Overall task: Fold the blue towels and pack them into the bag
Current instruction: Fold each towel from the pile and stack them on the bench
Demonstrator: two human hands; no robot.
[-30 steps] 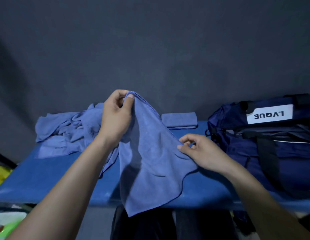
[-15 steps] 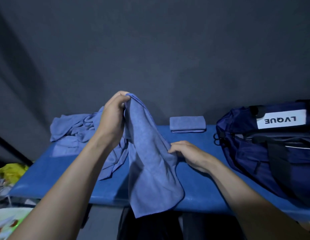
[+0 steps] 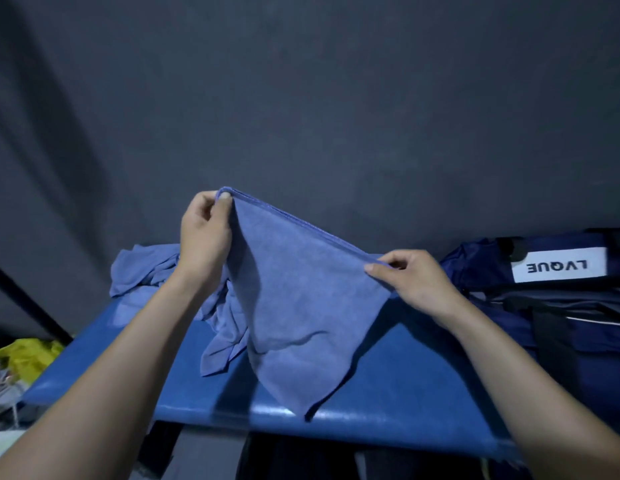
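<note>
Item: soft blue microfibre towel [image 3: 301,306], top corners pinched by your left hand [image 3: 204,233] and right hand [image 3: 412,282], hanging over blue padded table [image 3: 388,403].

Bag [image 3: 557,306] cut off at right edge, towel pile [image 3: 145,271] partly hidden behind left forearm

On my feed the towel [image 3: 301,306] held up in front is a plain, muted periwinkle blue with no pattern, its top hem a slightly darker blue line. The crumpled pile of towels [image 3: 152,268] behind it has the same soft blue. The worktop [image 3: 388,403] is a stronger, glossy royal blue. The bag [image 3: 561,323] is dark navy with black straps and a white label [image 3: 559,265] printed in black letters. The wall [image 3: 336,116] is flat dark grey. I see something yellow [image 3: 24,358] at the left edge.
</note>
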